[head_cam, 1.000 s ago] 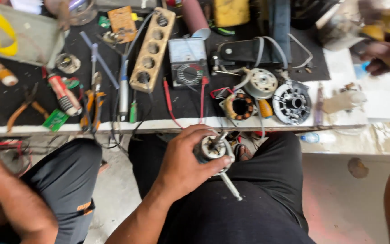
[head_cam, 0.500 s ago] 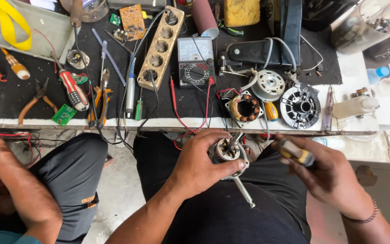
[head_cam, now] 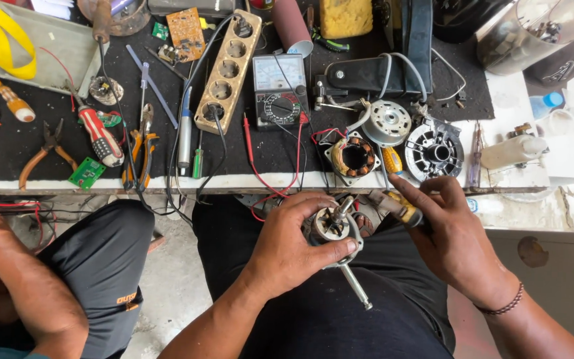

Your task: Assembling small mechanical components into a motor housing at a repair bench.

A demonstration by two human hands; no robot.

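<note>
1. Rotor (head_cam: 332,225) sits over my lap, below the worktop (head_cam: 167,183) edge, my left hand (head_cam: 287,249) closed around it.
2. Its shaft (head_cam: 355,287) runs down and toward my right.
3. My right hand (head_cam: 456,242) grips a yellow-handled screwdriver (head_cam: 400,207) just beside the rotor.

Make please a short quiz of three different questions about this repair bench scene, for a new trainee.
1. True or false: the left hand grips a motor rotor with a steel shaft.
2. What does the right hand hold? A) pliers B) yellow-handled screwdriver C) soldering iron
3. Fill in: the analog multimeter lies on the black mat beside the wooden ____ strip.

Key: 1 true; 2 B; 3 socket.
</note>
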